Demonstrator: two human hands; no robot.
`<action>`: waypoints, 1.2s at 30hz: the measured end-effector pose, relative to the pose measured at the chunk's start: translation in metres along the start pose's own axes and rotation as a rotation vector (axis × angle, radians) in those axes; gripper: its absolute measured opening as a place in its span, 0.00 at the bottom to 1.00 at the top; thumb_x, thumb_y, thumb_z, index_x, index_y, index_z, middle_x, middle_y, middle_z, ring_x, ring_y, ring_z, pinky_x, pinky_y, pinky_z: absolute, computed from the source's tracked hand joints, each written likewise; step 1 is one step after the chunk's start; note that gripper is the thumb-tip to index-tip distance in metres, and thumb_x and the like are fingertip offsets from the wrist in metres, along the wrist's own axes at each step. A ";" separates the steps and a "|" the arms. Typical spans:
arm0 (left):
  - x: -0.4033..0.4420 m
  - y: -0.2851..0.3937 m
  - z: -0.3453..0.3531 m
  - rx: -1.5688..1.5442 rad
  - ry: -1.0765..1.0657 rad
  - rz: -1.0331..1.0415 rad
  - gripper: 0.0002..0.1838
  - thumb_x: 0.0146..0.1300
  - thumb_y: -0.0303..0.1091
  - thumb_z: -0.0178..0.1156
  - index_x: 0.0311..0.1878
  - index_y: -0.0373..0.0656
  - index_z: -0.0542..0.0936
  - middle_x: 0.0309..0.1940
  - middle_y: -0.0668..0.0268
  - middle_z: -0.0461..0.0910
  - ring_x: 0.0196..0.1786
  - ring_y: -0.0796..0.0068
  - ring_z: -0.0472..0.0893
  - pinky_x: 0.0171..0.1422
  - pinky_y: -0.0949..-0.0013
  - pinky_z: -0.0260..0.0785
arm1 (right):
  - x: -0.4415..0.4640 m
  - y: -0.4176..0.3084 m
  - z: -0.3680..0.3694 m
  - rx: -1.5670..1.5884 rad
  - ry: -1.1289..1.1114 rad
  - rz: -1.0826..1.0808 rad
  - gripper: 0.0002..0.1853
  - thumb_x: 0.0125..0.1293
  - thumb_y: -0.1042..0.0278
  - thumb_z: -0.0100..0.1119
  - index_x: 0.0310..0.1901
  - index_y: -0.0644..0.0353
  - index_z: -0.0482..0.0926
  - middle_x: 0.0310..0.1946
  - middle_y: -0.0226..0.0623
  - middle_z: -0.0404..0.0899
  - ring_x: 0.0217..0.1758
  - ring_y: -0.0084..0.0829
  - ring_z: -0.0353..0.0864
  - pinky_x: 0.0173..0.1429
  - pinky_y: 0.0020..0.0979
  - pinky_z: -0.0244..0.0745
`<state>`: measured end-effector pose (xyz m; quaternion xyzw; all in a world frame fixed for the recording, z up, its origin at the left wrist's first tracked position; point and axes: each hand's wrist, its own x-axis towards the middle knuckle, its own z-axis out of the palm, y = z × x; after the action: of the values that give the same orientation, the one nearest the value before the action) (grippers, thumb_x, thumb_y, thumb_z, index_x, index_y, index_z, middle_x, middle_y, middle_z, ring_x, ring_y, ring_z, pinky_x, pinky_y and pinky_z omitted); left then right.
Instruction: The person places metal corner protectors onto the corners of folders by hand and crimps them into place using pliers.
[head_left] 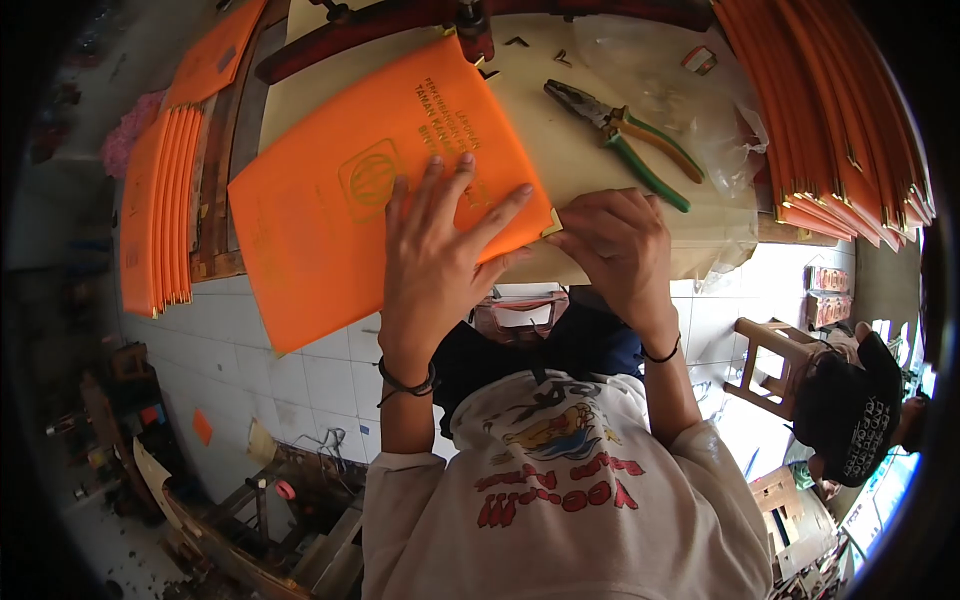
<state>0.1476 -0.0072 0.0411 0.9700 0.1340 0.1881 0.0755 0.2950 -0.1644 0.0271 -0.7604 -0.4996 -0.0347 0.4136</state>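
Observation:
An orange folder (330,240) with gold lettering lies slanted on the work table, partly jutting over its near edge. My left hand (435,250) rests flat on its cover, fingers spread. At the folder's right corner sits a gold metal corner piece (552,224). My right hand (620,245) is closed in a pinch right beside that corner; whatever its fingertips hold is hidden. Beyond my right hand lie pliers (625,140) with green and yellow handles, jaws pointing up and left. A few small metal corner pieces (517,42) are scattered near the folder's top edge.
Stacked orange folders (840,130) stand at the table's right, with more folders (160,210) at the left. Clear plastic (725,120) lies behind the pliers. A dark red metal tool (380,38) spans the far edge. A person (850,410) is near a wooden stool (765,365) at right.

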 end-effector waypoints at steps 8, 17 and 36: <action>-0.005 0.000 -0.001 -0.038 0.006 0.027 0.38 0.53 0.59 0.69 0.68 0.64 0.74 0.69 0.54 0.66 0.70 0.44 0.66 0.71 0.33 0.54 | -0.004 -0.001 -0.016 1.614 0.118 0.296 0.47 0.64 0.23 0.46 0.76 0.45 0.54 0.76 0.48 0.50 0.78 0.53 0.51 0.78 0.52 0.48; -0.005 0.095 0.013 -0.532 0.113 0.233 0.49 0.55 0.74 0.58 0.76 0.61 0.63 0.79 0.46 0.45 0.79 0.30 0.41 0.72 0.19 0.36 | -0.016 -0.033 -0.016 2.119 0.003 0.245 0.51 0.62 0.20 0.46 0.80 0.31 0.36 0.80 0.42 0.18 0.82 0.62 0.27 0.78 0.66 0.41; -0.014 0.127 0.013 -0.841 0.136 0.150 0.20 0.56 0.38 0.68 0.47 0.37 0.77 0.37 0.65 0.71 0.40 0.71 0.74 0.50 0.68 0.68 | -0.040 -0.030 0.007 2.203 -0.161 -0.154 0.34 0.59 0.21 0.45 0.53 0.41 0.58 0.56 0.36 0.47 0.65 0.45 0.49 0.71 0.54 0.52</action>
<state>0.1693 -0.1340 0.0495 0.8472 -0.0207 0.2949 0.4414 0.2487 -0.1846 0.0215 0.0567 -0.3286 0.4526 0.8270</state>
